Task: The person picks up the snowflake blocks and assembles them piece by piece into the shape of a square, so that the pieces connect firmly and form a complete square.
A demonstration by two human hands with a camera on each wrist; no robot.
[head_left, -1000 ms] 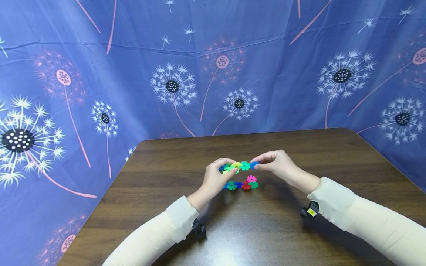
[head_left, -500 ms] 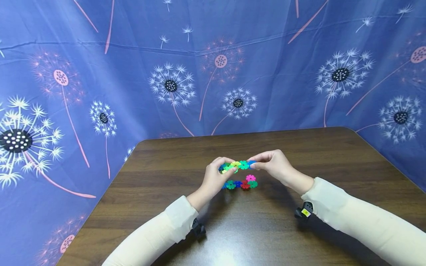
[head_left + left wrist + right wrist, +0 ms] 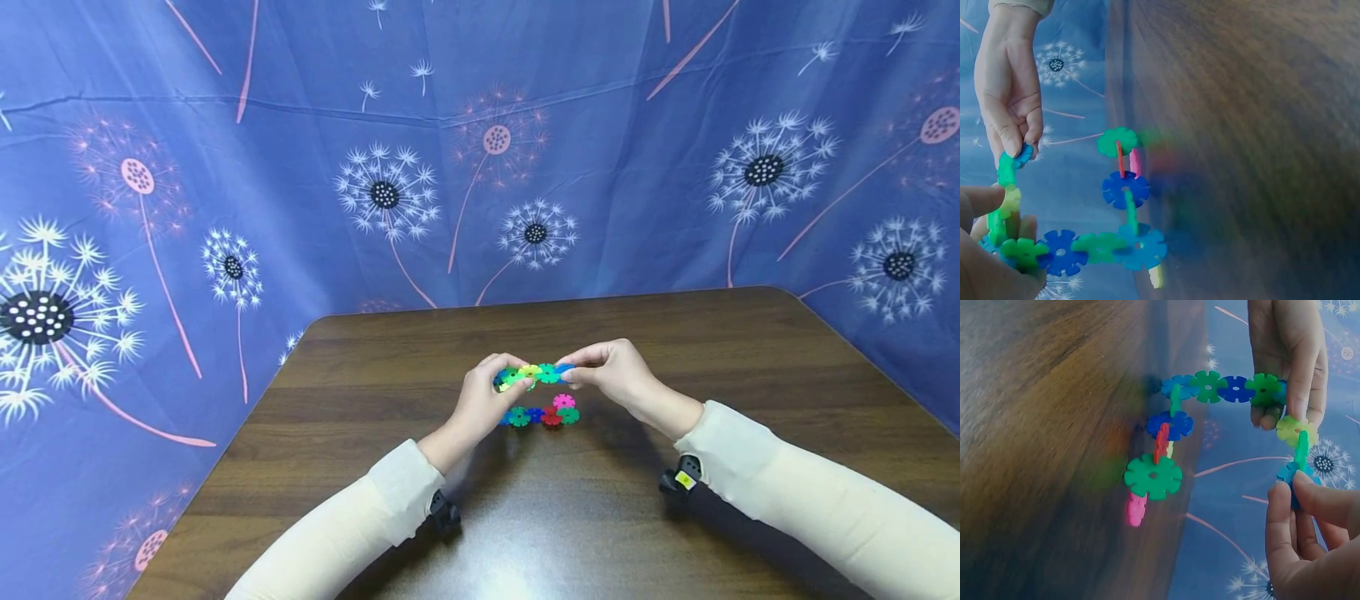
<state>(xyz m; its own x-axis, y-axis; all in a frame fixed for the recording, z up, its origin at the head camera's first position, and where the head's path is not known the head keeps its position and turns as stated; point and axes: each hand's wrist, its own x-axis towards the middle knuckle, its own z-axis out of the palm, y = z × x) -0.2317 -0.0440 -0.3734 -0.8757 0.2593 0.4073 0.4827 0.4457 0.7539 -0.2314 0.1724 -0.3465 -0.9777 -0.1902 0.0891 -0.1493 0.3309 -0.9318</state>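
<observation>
Notched plastic snowflake discs are slotted together into a C-shaped chain, held above the table. In the head view my left hand (image 3: 480,396) grips the chain's upper corner, thumb by a yellow disc (image 3: 529,372). Beyond the yellow piece a green disc (image 3: 548,373) points right. My right hand (image 3: 626,375) pinches a blue disc (image 3: 1286,470) between thumb and fingers, touching that green disc's edge; how deep the slots engage is hard to tell. The lower row has a red disc (image 3: 552,416), a green end disc (image 3: 1154,477) and a pink disc (image 3: 1137,509). My left fingers hide part of the corner.
The chain is over a brown wooden table (image 3: 637,517). A blue cloth (image 3: 480,167) with dandelion prints hangs behind it and along the sides. Dark wrist cameras (image 3: 678,479) sit under both cream sleeves.
My right hand has moved slightly left, bringing the blue disc closer against the green disc. My left hand keeps its grip at nearly the same spot.
</observation>
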